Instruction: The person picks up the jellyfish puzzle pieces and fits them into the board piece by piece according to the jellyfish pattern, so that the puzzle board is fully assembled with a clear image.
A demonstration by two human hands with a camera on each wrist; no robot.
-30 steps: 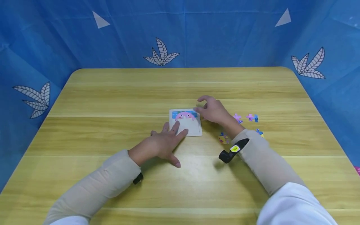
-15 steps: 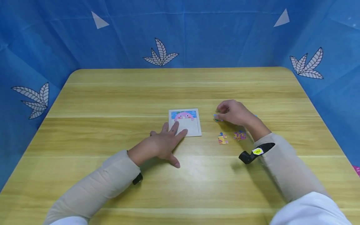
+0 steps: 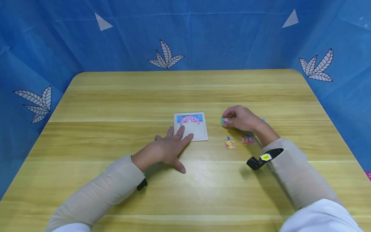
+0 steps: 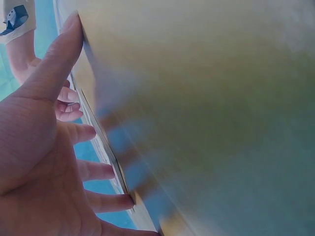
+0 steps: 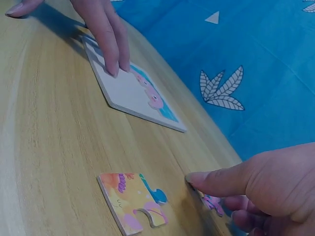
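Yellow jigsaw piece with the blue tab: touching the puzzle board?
Apart; the right wrist view shows bare tabletop between the yellow jigsaw piece and the puzzle board.

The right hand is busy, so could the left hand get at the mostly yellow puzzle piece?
Likely yes: nothing stands between the left hand and the yellow puzzle piece, though that hand would probably have to lift off the board.

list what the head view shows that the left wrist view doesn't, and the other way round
Only the head view shows the yellow loose puzzle piece, the piece pinched in the right hand, and the printed pink face. Only the left wrist view shows the left palm. Both share the two hands, the board, the table and blue cloth.
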